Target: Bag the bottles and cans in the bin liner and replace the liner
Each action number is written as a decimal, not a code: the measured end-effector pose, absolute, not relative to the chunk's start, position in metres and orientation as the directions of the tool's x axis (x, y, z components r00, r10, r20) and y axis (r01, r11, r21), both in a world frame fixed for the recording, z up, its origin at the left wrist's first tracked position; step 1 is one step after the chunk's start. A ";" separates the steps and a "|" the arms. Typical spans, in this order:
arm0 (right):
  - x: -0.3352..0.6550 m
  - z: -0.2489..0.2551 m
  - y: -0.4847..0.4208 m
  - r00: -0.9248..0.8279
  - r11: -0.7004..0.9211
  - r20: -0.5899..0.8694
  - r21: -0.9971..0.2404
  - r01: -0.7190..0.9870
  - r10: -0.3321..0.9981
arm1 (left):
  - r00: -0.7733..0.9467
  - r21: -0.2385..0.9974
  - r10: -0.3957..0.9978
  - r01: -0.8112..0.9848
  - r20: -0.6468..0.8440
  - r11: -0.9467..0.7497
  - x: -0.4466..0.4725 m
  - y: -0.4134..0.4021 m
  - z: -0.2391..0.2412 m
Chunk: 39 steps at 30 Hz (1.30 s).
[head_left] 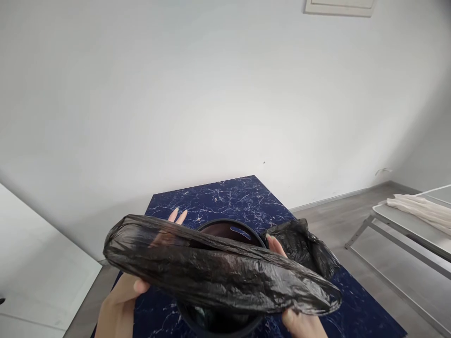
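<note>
A thin black garbage bag (pixel 225 277) is stretched sideways between my two hands, above a dark round bin (pixel 216 229). My left hand (pixel 123 291) holds the bag's left end, thumb in front and fingertips showing beyond its far edge; part of this hand shows dimly through the plastic. Toward the right end, my right hand (pixel 299 321) supports the bag, with its thumb low at the near edge and its fingertips past the far edge. The bag hides the middle of the bin, whose back wall has a cut-out handle slot.
Another crumpled black plastic bag (pixel 303 244) lies right of the bin on the blue marbled tabletop (pixel 218 197). A white wall stands behind. At right is a metal-framed folding table (pixel 394 213) with a whitish cloth (pixel 423 210); a white panel (pixel 42 263) stands at left.
</note>
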State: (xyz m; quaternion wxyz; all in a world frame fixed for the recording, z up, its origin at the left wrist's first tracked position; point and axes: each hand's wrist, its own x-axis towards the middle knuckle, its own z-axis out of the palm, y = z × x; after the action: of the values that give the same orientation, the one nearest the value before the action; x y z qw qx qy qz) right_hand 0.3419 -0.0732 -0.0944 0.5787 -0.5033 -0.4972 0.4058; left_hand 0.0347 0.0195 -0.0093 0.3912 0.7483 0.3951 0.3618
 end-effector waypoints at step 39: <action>0.303 0.003 0.062 -0.230 0.177 0.198 -0.978 -0.109 0.953 | 0.426 0.689 0.850 0.515 0.309 -0.509 0.061 0.031 0.006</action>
State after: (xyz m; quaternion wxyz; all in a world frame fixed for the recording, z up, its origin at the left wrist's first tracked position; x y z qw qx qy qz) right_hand 0.3028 0.0624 0.0032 0.5028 -0.3640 -0.5794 0.5283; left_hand 0.0615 0.0313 0.0064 0.2558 0.8048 0.4242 0.3270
